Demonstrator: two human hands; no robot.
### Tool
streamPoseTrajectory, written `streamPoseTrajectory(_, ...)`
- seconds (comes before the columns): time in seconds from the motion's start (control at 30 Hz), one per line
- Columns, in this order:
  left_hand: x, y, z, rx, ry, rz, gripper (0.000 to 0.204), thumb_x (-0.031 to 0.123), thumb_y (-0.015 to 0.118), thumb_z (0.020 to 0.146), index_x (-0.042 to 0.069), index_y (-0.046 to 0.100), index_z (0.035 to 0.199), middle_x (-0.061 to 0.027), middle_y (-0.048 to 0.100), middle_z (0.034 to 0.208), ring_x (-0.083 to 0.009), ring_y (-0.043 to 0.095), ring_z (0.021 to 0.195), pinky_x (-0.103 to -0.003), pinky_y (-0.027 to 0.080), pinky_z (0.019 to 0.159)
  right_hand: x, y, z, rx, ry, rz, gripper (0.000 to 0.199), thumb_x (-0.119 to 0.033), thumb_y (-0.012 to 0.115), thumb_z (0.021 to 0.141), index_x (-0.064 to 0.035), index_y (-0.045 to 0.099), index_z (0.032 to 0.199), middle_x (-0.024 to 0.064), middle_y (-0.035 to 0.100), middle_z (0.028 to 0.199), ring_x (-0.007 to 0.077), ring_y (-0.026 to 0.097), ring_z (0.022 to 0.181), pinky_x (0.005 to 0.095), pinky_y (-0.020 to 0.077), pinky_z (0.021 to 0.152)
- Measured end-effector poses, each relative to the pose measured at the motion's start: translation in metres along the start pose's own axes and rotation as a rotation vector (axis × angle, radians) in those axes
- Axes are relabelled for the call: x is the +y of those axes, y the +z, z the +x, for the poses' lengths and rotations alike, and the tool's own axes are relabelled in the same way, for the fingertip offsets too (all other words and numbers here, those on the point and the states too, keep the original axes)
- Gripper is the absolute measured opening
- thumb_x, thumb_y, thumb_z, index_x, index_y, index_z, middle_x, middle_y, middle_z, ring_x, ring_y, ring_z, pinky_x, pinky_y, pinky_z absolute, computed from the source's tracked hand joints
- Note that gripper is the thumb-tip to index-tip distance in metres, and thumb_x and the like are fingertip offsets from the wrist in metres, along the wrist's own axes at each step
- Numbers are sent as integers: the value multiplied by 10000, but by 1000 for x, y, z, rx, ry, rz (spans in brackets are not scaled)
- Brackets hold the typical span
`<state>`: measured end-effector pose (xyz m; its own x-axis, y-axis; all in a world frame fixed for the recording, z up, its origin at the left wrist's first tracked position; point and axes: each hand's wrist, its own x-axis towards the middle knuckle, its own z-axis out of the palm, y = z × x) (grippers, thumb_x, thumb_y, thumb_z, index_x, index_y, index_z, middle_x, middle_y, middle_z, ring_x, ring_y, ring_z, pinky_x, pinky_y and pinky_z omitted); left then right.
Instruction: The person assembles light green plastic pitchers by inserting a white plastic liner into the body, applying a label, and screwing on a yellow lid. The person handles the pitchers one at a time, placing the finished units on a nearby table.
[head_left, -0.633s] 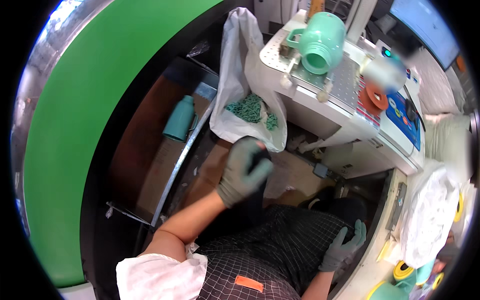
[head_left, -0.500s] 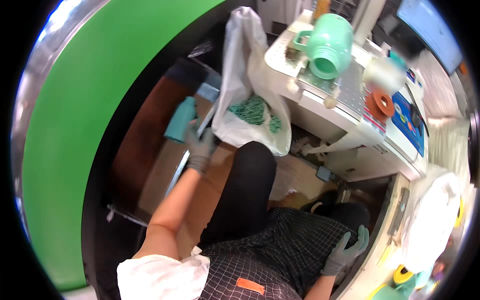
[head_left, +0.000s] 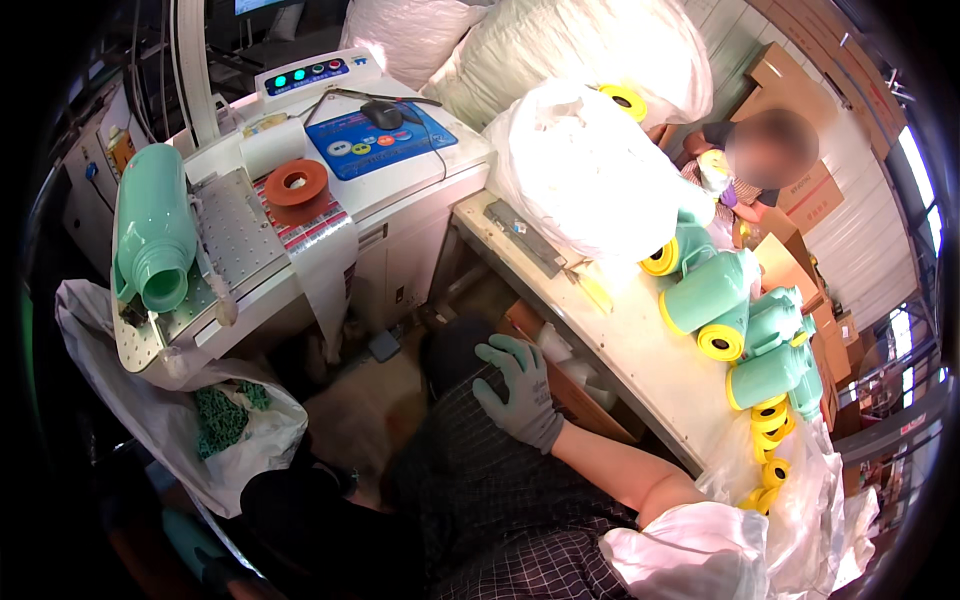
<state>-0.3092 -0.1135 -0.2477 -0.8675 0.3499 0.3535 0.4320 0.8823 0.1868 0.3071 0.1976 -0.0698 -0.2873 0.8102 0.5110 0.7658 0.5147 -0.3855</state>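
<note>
Right hand (head_left: 520,395) in a grey-green glove, laid flat on the checked lap, fingers spread wide, gripping nothing. Left hand not made out for certain: only a dim greenish shape low in the dark corner at the left, grip impossible to tell. Green bottle (head_left: 152,235) lying on its side on the perforated plate (head_left: 240,235) of the white machine (head_left: 420,190), mouth toward the near edge, well apart from both hands. Unrestrained as far as visible; risk of rolling or sliding off the plate at any knock to the machine. Plastic bag (head_left: 130,400) hanging open just below that edge, holding green pieces (head_left: 225,420); likely to catch a fall only if dropped straight, otherwise to the floor. Orange ring (head_left: 295,183) loose on the red pad beside the plate, liable to the same displacement. Workbench (head_left: 620,340) on the right crowded: green bottles with yellow caps (head_left: 745,330) lying stacked at its far end, loose yellow caps (head_left: 770,415) at the corner. Risk of toppling the stack by a careless swing of the right elbow or by reaching across without looking. Further hazard from working low on the left unseen, with the view turned away to the right. Another person (head_left: 765,150) seated behind the large white sacks (head_left: 590,170), well clear.
</note>
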Motion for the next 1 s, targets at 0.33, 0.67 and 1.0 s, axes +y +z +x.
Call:
streamPoseTrajectory(0.33,49,-173,-167,710,567,693,1033,345,518,1129,60,-350,1611,-220,662,1404,-452,715,957,-562,584,812,-114,29,24,-625,242,1306,804,-314,804,953,-79,414,1616,171,550,1523,285,558,1389,411,466,1146)
streamPoseTrajectory(0.67,206,-221,-193,12,1118,-47,613,157,643,1015,32,364,1547,-246,552,1482,-448,537,1327,-502,432,1134,-61,-34,19,-425,566,1763,586,-305,713,1003,14,557,1469,130,670,1353,205,644,1255,368,504,1114)
streamPoseTrajectory(1.0,366,-328,-235,-651,1135,-847,1177,490,976,677,25,390,1585,-275,562,1477,-429,617,1318,-540,485,1117,-72,-81,-50,-369,112,1443,625,-336,722,993,30,516,1456,181,485,1481,269,546,1341,409,465,1110)
